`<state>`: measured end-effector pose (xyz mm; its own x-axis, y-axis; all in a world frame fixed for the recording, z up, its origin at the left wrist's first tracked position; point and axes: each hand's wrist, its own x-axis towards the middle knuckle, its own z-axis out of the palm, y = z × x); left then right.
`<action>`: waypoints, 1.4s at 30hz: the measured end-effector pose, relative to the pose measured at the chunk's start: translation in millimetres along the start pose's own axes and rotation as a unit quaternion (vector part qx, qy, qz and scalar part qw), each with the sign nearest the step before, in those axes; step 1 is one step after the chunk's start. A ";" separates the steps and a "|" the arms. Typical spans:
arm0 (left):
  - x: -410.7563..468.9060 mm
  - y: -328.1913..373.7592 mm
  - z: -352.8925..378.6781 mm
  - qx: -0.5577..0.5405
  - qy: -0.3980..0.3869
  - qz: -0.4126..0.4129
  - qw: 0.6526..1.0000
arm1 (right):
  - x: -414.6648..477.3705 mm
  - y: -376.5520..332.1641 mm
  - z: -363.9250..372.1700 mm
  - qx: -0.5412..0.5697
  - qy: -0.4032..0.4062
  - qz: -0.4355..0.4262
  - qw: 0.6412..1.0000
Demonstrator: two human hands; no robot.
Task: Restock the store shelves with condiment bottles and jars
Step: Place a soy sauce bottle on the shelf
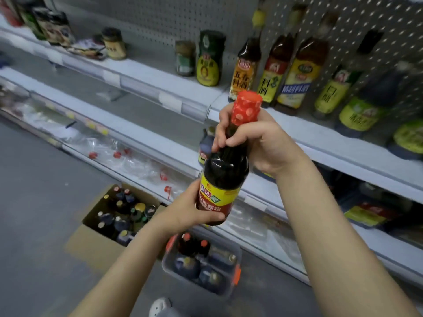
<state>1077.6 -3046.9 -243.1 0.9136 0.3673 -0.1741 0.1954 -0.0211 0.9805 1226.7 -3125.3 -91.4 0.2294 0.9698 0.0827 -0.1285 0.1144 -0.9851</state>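
your right hand (256,143) grips the soy sauce bottle (223,170) at its neck — your left hand (192,209) cups its base.

Both bare forearms raised; left hand (191,208) cups the lower body of the bottle (225,172); right hand (254,143) curls round its neck, thumb apparently in front.

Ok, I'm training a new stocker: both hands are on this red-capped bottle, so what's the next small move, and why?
Probably carry the red-capped bottle forward onto the bare shelf strip before the row of bottles: the right hand grips its neck, the left hand its base, and it is held off any shelf.
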 end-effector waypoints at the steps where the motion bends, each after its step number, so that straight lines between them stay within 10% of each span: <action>1: -3.1 14.4 0.0 -0.012 -0.010 0.009 1.000 | -3.2 -12.7 1.4 0.009 -0.003 -0.014 1.000; 9: -15.7 109.4 6.3 -0.066 -0.046 0.088 0.993 | -24.9 -91.5 15.2 -0.009 -0.009 -0.115 0.993; 14: -13.5 132.0 19.3 -0.128 0.013 0.129 0.983 | -23.9 -118.6 21.2 -0.051 0.135 -0.193 0.971; 24: -3.8 170.4 30.0 -0.167 0.006 0.144 0.975 | -74.1 -66.1 -1.1 -0.149 0.225 -0.056 0.961; 42: 19.0 224.6 122.7 -0.148 -0.056 0.136 0.978 | -132.1 -105.8 -68.9 -0.118 0.279 -0.134 0.943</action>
<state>1182.5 -3158.8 -37.4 0.9540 0.2808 0.1050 -0.1575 0.1715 0.9725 1276.5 -3280.4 -8.5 0.7043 0.6401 0.3070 0.2103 0.2248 -0.9514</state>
